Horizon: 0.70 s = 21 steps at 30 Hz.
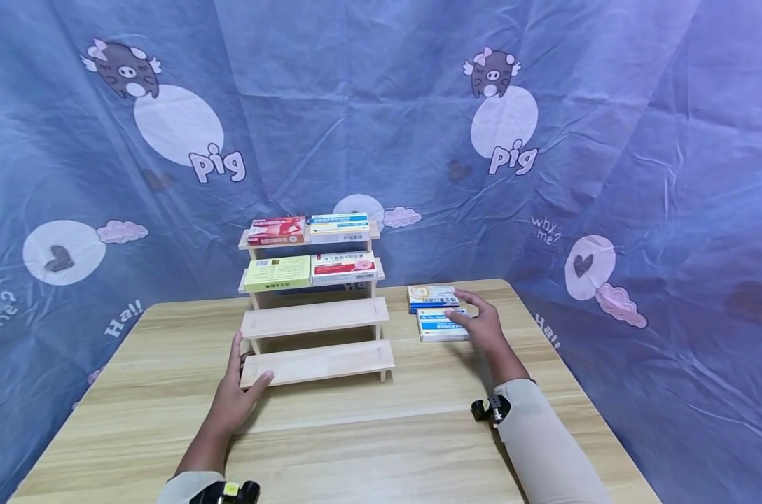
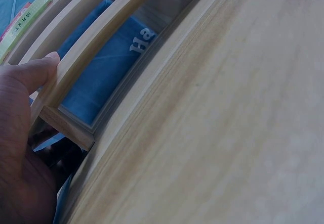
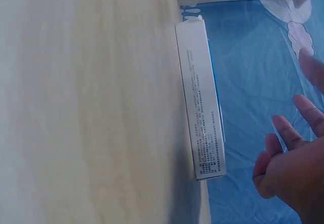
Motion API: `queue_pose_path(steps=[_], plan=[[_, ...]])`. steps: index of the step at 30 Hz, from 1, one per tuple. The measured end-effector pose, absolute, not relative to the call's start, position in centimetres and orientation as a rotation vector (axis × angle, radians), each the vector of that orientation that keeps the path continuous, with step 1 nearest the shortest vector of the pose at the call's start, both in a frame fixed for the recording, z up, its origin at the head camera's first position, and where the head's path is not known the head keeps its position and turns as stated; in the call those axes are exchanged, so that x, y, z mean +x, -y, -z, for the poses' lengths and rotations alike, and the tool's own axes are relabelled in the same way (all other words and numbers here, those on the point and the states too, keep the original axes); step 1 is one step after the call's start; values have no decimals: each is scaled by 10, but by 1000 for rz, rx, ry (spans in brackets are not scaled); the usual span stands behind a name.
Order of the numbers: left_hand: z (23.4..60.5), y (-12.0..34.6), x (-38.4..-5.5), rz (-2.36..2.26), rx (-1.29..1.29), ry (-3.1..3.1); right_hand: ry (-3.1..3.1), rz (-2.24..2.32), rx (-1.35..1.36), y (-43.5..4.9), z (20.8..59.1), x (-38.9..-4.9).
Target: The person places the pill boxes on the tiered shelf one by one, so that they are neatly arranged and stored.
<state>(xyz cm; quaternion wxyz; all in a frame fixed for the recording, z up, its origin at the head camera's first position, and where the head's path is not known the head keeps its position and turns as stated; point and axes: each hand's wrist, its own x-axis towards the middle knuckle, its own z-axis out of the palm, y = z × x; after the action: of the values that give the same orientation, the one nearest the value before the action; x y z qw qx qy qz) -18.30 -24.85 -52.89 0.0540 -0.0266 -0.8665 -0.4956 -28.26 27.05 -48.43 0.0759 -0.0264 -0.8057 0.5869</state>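
My left hand [image 1: 237, 397] grips the left end of the lowest step of a pale wooden stepped rack [image 1: 318, 362]. In the left wrist view the thumb [image 2: 38, 73] lies on that step's edge, with the other fingers partly hidden under its end. At the right, my right hand [image 1: 484, 327] hovers by two medicine boxes, fingers spread and loosely bent. One is a white and blue box [image 1: 440, 325]; behind it lies a blue box with a white and orange top [image 1: 430, 295]. The right wrist view shows a gap between the fingers and the white box [image 3: 200, 102].
On the rack's top step sit a red box [image 1: 276, 229] and a blue and white box [image 1: 339, 224]. The step below bears a yellow-green box [image 1: 277, 271] and a white and red box [image 1: 343, 267]. A blue patterned cloth [image 1: 368, 140] hangs behind the wooden table [image 1: 368, 441].
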Motion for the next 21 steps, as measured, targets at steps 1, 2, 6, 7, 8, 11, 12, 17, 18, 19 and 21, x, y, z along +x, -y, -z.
queue_pose_path(steps=[1,2,6,7,8,11,12,17,18,19,21], plan=[[529,249,-183,1501,-81,2633,2389,-1768,-88,-271,486,-283],[530,249,-183,1501,-82,2631,2371,-1768,-98,-271,488,-282],[532,250,-184,1510,-81,2629,2318,-1788,-109,-273,494,-282],[532,250,-184,1514,-78,2630,2315,-1787,-109,-274,495,-282],[532,250,-184,1523,-77,2627,2318,-1785,-107,-275,496,-282],[532,251,-185,1531,-72,2628,2316,-1793,-112,-278,498,-281],[532,251,-184,1527,-75,2628,2315,-1792,-123,-279,499,-281],[532,250,-183,1521,-76,2635,2265,-1809,-181,-284,505,-282],[532,250,-183,1520,-75,2637,2258,-1820,-193,-285,506,-282],[532,250,-183,1524,-72,2637,2256,-1834,-207,-286,507,-283],[531,250,-184,1526,-70,2639,2273,-1856,-241,-286,508,-284]])
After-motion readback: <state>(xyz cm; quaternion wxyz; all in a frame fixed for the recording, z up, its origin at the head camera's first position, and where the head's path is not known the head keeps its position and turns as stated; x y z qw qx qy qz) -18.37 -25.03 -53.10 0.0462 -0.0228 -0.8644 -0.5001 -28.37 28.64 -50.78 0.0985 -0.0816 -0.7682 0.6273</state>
